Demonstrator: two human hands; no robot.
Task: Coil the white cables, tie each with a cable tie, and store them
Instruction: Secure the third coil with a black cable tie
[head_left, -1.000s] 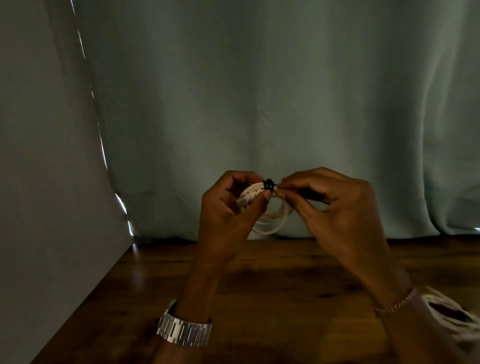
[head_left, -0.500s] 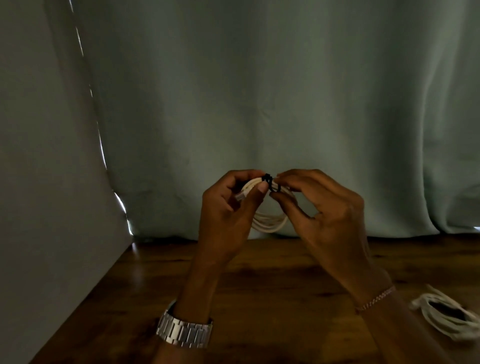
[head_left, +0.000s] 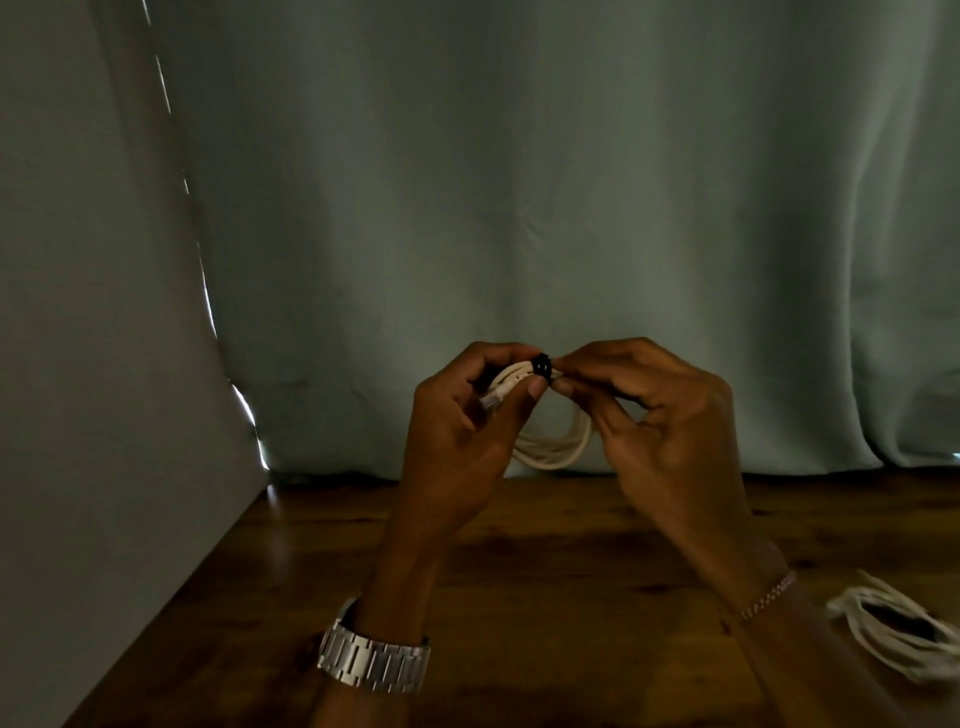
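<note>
both hands hold the coiled white cable (head_left: 550, 447) up above the table (head_left: 545, 571) — left hand (head_left: 457, 441) grips the bundle, right hand (head_left: 660, 436) pinches beside the black cable tie (head_left: 542, 364). light, springy loops — best held at the tie.

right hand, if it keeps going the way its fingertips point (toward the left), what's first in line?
The black cable tie on the coiled white cable, which the right hand already pinches; just past it, the left hand thumb. Depth is unclear.

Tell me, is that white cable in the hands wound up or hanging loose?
Wound up. The white cable hangs in stacked loops between the left hand and right hand, with a black tie around the top.
</note>
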